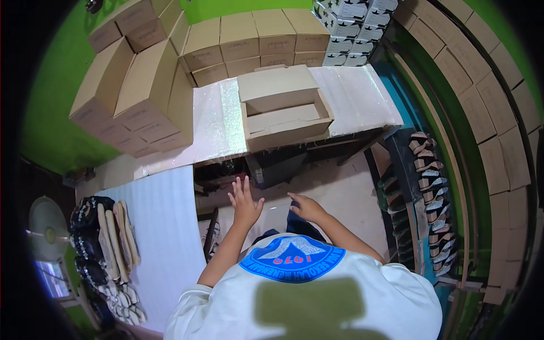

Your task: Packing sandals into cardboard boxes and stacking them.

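Note:
My left hand (245,205) is held out in front of me with its fingers spread and nothing in it. Lower and to the right, my right hand (306,207) is also free, its index finger stretched toward the left and the other fingers partly hidden. Ahead of both hands, apart from them, an open cardboard box (288,133) rests at the front edge of the table. Its lid (277,88) is folded back at the far side, and the inside that shows holds nothing. Beneath it the table is covered with a shiny pale sheet (215,122).
Brown boxes (144,85) are stacked at the left, with another row (258,37) along the green wall. Silver star-patterned boxes (345,28) stand at the back right. Shoes (433,198) line a rack at right, beside shelved boxes (481,107). Sandals and soles (116,238) lie on the left table (164,226).

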A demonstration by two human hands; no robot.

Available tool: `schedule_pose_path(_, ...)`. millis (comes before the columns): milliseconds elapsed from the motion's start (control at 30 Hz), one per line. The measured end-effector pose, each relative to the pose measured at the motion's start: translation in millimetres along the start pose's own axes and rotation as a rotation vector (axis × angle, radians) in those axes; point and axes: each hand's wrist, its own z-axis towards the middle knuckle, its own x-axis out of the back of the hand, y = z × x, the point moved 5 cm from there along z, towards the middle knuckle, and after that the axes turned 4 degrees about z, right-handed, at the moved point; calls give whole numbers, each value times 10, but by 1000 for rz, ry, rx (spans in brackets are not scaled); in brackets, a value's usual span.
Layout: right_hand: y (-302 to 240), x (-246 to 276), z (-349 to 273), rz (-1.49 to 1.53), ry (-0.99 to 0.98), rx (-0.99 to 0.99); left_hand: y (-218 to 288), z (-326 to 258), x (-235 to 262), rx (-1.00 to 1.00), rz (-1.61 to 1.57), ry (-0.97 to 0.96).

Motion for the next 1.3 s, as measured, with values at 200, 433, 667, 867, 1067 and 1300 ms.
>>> schedule_pose_path(200,-215,-430,-294,-109,46,136,-161,-446,73,-18,206,-149)
schedule_pose_path(433,-706,-369,-636,-504,334,140,-27,-784,325,-99,278,-150)
schedule_pose_path(667,-827,-614,-1046,-519,351,121,20,-1296,521,-77,276,-138)
schedule_pose_path(867,-887,-1083,-1487,-534,339,135,-82,-2132,605,-49,240,-175)
schedule_pose_path(1067,-1057,-1561,-1991,-490,351,131,-304,-2777,691,-38,220,-205)
schedule_pose_path(1300,-1358,-2087,-2169,-492,306,73,-782,-3120,970,-3,201,-184)
